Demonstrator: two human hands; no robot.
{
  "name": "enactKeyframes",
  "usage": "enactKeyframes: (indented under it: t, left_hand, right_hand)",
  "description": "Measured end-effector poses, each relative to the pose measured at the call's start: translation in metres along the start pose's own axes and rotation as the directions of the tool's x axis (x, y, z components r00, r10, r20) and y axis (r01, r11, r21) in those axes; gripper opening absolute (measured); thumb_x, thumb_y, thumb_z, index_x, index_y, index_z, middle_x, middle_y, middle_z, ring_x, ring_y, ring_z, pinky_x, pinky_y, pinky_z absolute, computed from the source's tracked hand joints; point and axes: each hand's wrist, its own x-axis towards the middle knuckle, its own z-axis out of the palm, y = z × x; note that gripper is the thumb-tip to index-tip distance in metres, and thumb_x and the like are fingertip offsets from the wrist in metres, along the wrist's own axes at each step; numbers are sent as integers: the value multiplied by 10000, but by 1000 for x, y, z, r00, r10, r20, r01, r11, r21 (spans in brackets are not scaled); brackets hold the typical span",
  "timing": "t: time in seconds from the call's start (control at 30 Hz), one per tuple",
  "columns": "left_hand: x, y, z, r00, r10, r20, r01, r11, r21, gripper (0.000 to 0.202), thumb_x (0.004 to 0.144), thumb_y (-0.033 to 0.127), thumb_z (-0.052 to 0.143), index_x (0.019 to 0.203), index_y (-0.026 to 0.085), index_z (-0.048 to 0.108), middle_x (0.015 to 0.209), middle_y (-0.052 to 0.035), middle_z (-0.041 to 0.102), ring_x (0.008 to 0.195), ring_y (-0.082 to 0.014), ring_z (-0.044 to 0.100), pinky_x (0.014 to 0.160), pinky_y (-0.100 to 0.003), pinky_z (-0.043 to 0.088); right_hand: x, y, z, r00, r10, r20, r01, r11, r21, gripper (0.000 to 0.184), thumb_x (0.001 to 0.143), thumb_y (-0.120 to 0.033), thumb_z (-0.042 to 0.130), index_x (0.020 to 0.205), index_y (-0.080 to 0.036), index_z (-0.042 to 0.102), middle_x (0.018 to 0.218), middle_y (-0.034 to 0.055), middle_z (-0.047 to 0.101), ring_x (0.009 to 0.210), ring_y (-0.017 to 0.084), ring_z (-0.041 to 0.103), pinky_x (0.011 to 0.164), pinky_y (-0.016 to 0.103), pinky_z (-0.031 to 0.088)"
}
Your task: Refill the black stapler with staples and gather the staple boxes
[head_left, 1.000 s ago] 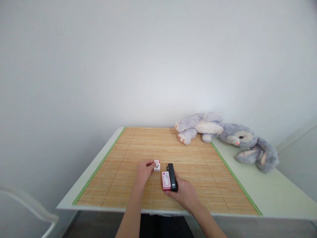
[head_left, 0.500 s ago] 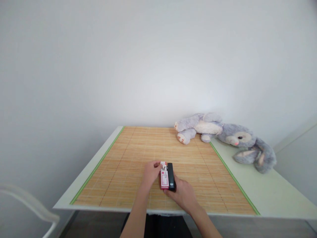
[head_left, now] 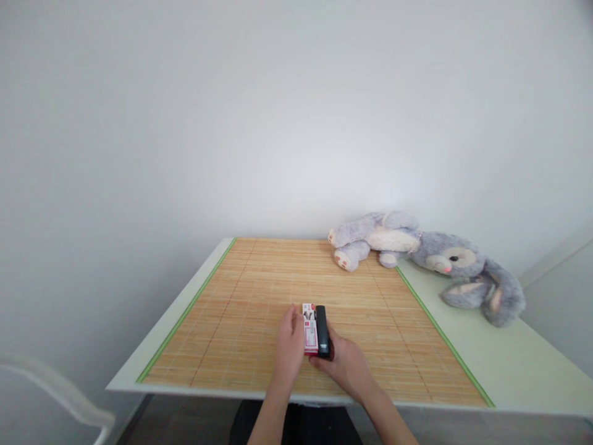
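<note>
A black stapler (head_left: 322, 334) lies lengthwise along the right side of a small white and pink-red box (head_left: 310, 337), the two close together. The box has a printed picture near its far end. My right hand (head_left: 345, 364) is closed around the stapler's near right side, its thumb at the near ends of the box and stapler; some fingers are hidden. Against the box's left side, my left hand (head_left: 291, 343) rests on edge with its fingers stretched forward, covering part of that side.
A bamboo mat (head_left: 250, 290) with green edges covers much of the white table (head_left: 519, 364). On the back right lies a grey plush rabbit (head_left: 393, 241), reaching over the mat's edge. A pale curved rail (head_left: 55, 383) stands at lower left.
My left hand has gone from gripping the box's far left part to lying straightened along its left side. My right hand keeps its hold. The view has shifted slightly.
</note>
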Motion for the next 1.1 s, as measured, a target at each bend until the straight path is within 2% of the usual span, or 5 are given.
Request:
enactKeyframes:
  t: [0.1, 0.5, 0.73, 0.93, 1.1]
  left_hand:
    - [-15, -3, 16, 997, 15, 70, -7, 994, -113, 520, 976, 401, 463, 1451, 193, 508, 1540, -93, 511, 1435, -227, 467, 1218, -373, 341]
    - [-33, 3, 44, 998, -20, 56, 23, 998, -58, 617, 963, 324, 430, 1559, 188, 341, 1635, -86, 367, 1521, -210, 320, 1268, -341, 224]
    - [-56, 16, 123, 981, -67, 183, 73, 997, -29, 776, 935, 292, 438, 1629, 159, 116, 1717, -84, 113, 1582, -183, 111, 1281, -295, 141]
    - [-71, 32, 197, 914, -68, 400, -7, 983, 184, 928, 911, 251, 453, 1615, 148, -143, 1719, -130, -18, 1587, -217, 69, 1277, -338, 203]
    - [-72, 37, 213, 878, -23, 477, -44, 991, 128, 918, 916, 234, 437, 1618, 158, -151, 1722, -102, 34, 1579, -197, 130, 1262, -303, 240]
  right_hand:
    - [0, 1, 0, 1000, -16, -5, 16, 1000, -26, 720, 791, -441, 722, 1451, -278, 483, 1073, 59, 772, 937, 286, 731, 722, 289, 443]
    - [4, 11, -14, 998, -36, 56, 36, 999, -4, 614, 808, -316, 694, 1395, -267, 523, 1100, 67, 763, 987, 267, 720, 741, 264, 428]
    - [-10, 79, -61, 997, 40, 72, -40, 999, 1, 505, 783, -311, 668, 1277, -226, 611, 1080, 78, 763, 972, 263, 704, 778, 271, 444]
    - [-30, 140, -109, 995, 81, 51, -82, 997, 13, 429, 752, -325, 637, 1161, -204, 677, 1059, 86, 767, 950, 279, 700, 817, 312, 478]
    - [-36, 155, -125, 982, 186, 43, -185, 983, -10, 430, 726, -362, 678, 1130, -220, 709, 995, 74, 778, 918, 288, 702, 835, 337, 491]
